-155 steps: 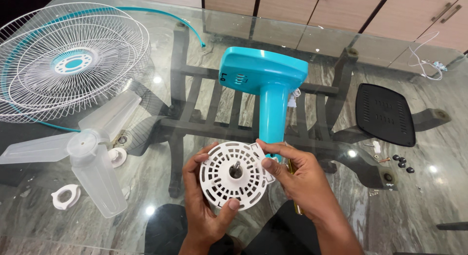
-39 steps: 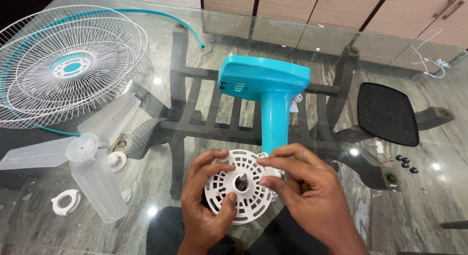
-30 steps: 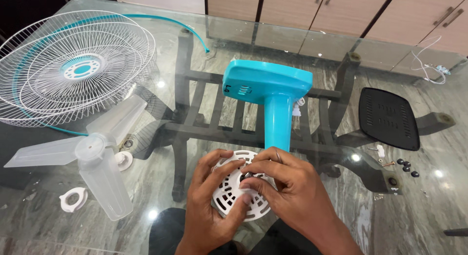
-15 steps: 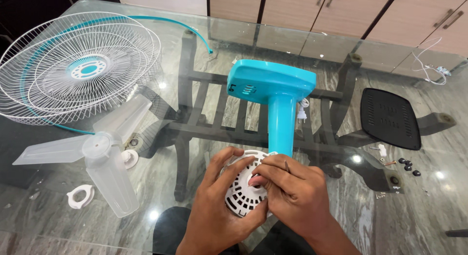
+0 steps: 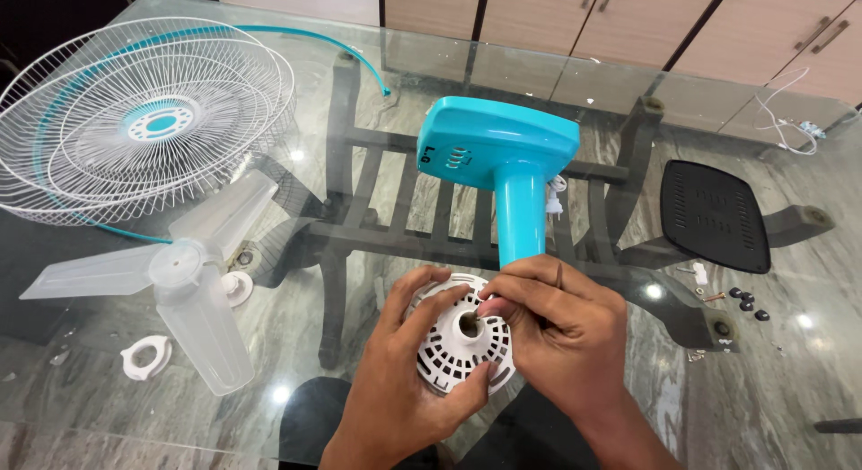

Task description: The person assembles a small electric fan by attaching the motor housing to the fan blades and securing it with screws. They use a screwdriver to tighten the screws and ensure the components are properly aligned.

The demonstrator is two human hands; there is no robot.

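My left hand [image 5: 395, 380] cups the white slotted motor cover [image 5: 461, 344] from its left and lower rim, just above the glass tabletop [image 5: 296, 281]. My right hand [image 5: 561, 331] pinches narrowly at its centre hub, below the teal fan stand [image 5: 503, 160].

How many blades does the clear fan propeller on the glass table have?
3 blades: one points left, one points up-right toward the wire grille, one points down toward the table edge. None looks hidden.
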